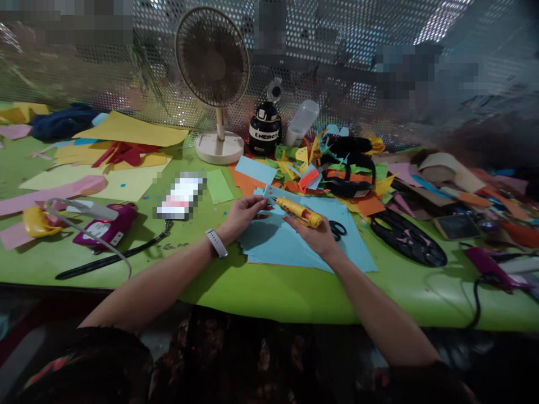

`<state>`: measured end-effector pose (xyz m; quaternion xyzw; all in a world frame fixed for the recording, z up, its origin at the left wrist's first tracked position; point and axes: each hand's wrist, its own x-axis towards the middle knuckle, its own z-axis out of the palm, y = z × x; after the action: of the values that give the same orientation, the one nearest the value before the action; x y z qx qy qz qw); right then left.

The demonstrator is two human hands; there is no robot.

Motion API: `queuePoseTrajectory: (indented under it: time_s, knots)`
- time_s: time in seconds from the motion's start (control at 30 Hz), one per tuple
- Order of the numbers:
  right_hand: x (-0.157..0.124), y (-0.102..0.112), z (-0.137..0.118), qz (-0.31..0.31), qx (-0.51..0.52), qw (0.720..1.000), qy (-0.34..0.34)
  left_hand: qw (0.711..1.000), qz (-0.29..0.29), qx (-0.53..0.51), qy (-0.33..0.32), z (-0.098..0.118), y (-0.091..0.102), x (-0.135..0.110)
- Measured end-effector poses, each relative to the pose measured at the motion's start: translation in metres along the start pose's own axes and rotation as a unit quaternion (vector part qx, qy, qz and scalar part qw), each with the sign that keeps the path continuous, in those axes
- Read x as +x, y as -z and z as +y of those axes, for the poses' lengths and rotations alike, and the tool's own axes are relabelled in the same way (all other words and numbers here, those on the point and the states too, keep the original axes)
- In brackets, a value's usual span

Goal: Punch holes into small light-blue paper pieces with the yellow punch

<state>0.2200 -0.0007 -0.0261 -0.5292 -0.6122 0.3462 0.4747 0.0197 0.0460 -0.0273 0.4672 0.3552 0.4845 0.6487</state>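
My left hand is closed, thumb and fingertips pinching a small light-blue paper piece that carries orange dots. My right hand wraps round a yellow pen-shaped tool with a see-through section near its rear end. Its narrow tip points left and lies close to the pinched paper; whether they touch is unclear. Under both hands spread larger light-blue paper sheets. Black-handled scissors lie on these sheets just right of my right hand, their blades hidden.
Behind my hands stand a fan, a black jar and a clear bottle. Paper scraps and a black headset-like item lie beyond. Left are a phone and a purple device; right, a black oval tray.
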Motion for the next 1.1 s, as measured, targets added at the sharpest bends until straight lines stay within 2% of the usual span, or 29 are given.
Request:
queuePoseTrajectory:
  time_s: [0.23,1.1]
  knots:
    - [-0.0009,-0.0007,-0.0016,-0.010,0.013,1.000,-0.002,1.000,-0.001,0.002,0.001,0.0015,-0.0004,-0.0006]
    - [-0.0037,0.0024,-0.0047,0.003,-0.054,0.998,0.015,1.000,0.007,0.018,-0.008,0.0011,-0.0010,-0.0004]
